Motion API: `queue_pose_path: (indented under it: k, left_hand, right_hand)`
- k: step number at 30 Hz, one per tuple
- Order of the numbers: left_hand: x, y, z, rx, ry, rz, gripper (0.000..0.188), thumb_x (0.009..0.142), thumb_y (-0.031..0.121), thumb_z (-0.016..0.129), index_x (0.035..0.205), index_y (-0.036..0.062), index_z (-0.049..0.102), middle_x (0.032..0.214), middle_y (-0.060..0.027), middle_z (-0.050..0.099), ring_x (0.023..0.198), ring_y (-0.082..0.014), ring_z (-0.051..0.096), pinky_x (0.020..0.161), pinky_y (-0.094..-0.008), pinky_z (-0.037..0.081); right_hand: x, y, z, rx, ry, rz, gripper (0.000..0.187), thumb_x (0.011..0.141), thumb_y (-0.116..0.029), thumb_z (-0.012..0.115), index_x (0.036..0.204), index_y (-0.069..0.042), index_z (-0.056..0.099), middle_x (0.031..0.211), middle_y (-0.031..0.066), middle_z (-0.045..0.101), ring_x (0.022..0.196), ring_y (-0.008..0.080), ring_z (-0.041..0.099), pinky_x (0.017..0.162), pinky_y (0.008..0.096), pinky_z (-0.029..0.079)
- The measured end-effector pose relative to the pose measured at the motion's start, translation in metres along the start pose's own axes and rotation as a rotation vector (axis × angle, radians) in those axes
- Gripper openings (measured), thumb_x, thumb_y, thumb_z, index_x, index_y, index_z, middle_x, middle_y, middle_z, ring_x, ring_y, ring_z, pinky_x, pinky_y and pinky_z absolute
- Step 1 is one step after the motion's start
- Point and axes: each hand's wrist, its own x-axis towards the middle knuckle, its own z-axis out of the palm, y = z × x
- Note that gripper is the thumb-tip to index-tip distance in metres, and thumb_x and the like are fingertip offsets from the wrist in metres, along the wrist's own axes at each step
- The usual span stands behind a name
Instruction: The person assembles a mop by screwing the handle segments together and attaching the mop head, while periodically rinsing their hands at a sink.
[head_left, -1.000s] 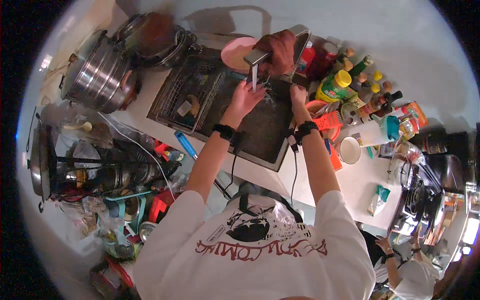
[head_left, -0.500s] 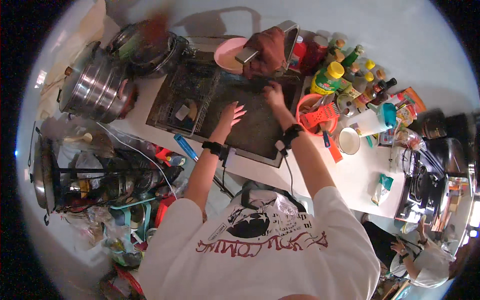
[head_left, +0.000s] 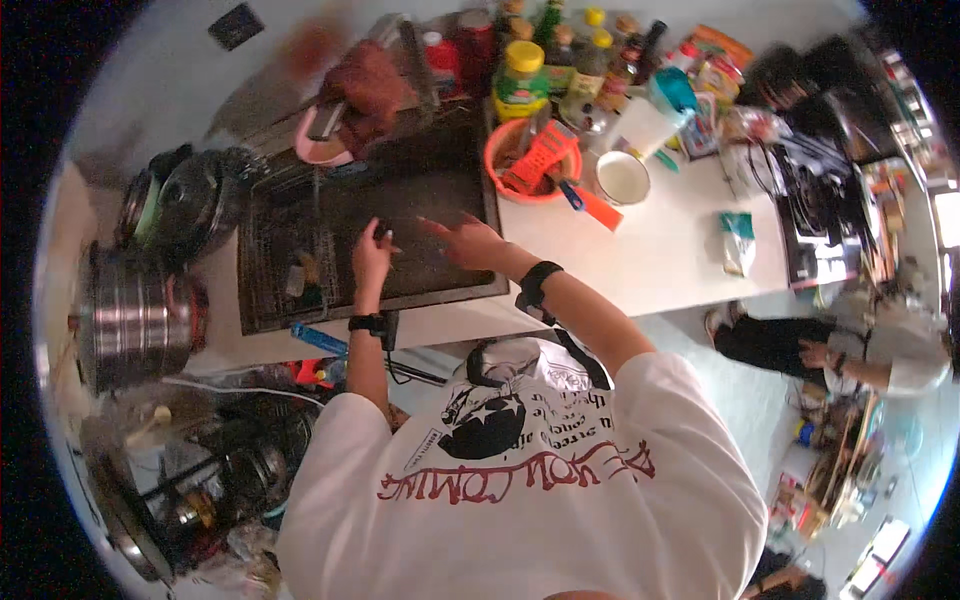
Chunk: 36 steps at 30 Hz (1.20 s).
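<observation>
Both my hands are over a dark sink (head_left: 420, 282) set in the white counter. My left hand (head_left: 372, 258) is raised with its fingers slightly apart; a small dark patch shows between the fingertips, and I cannot make out whether it is a gap. To its right, my right hand (head_left: 468, 243) stretches its fingers toward the left one, with nothing seen in it. The hands do not touch. A wire rack (head_left: 290, 225) stands in the left part of the sink, with a small pale item in it. Behind the hands, a reddish-brown cloth (head_left: 368, 92) hangs by the tap above a pink basin (head_left: 318, 148).
Right of the sink stand an orange basket (head_left: 492, 165) with an orange grater (head_left: 540, 160), a white bowl (head_left: 622, 178) and several bottles (head_left: 590, 75). A steel steamer pot (head_left: 140, 318) is at the left. A blue handle (head_left: 320, 338) leans at the counter's front. Another person (head_left: 850, 350) is at the right.
The view has swung to the right. My right hand has gone from curled fingers near the sink's back to stretched fingers nearer my left hand. The left fingers have drawn closer together.
</observation>
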Motion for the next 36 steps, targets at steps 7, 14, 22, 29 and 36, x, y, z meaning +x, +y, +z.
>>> queue_pose_path:
  k: [7,14,22,29,36]
  left_hand:
    - [0.030,-0.036,0.065,0.044,-0.261,0.085,0.075,0.080,0.038,0.055,0.134,0.0084,0.013,0.126,-0.0171,0.039,0.112,-0.0265,0.044,0.090,-0.0365,0.036]
    - [0.004,-0.024,0.066,0.076,-0.620,0.081,0.061,0.083,0.043,0.045,0.129,0.0064,0.030,0.127,-0.0157,0.039,0.116,-0.0301,0.038,0.095,-0.0379,0.033]
    - [-0.045,0.076,-0.038,0.059,-0.316,0.333,0.044,0.085,0.027,0.047,0.121,0.0032,0.041,0.122,-0.0150,0.045,0.112,-0.0260,0.044,0.091,-0.0327,0.035]
    - [0.028,-0.027,-0.009,0.834,-0.120,0.655,0.055,0.080,0.027,0.055,0.129,0.0157,0.032,0.122,-0.0122,0.046,0.105,-0.0226,0.048,0.095,-0.0391,0.032]
    - [-0.063,0.093,0.012,0.127,0.002,-0.034,0.050,0.081,0.034,0.054,0.123,0.0104,0.040,0.110,-0.0184,0.052,0.086,-0.0248,0.056,0.078,-0.0336,0.042]
  right_hand:
    - [-0.044,0.034,0.040,-0.041,0.362,-0.009,0.056,0.082,-0.027,0.047,0.132,-0.016,0.022,0.122,0.0122,0.044,0.116,0.0256,0.037,0.100,0.0437,0.023]
    - [-0.155,0.069,0.065,0.161,0.547,0.197,0.049,0.082,-0.022,0.048,0.127,-0.012,0.032,0.122,0.0121,0.044,0.115,0.0272,0.039,0.100,0.0410,0.025]
    - [-0.359,0.112,0.086,0.543,1.092,0.783,0.044,0.077,0.001,0.051,0.118,-0.007,0.042,0.100,0.0164,0.054,0.088,0.0227,0.056,0.076,0.0341,0.045]
    - [-0.507,0.143,0.226,1.186,0.836,0.965,0.049,0.083,-0.035,0.047,0.123,-0.008,0.037,0.104,0.0159,0.054,0.091,0.0254,0.055,0.078,0.0404,0.043]
    - [-0.557,0.218,0.412,0.968,0.648,1.327,0.063,0.077,-0.043,0.053,0.126,-0.012,0.031,0.106,0.0183,0.053,0.101,0.0300,0.052,0.077,0.0476,0.043]
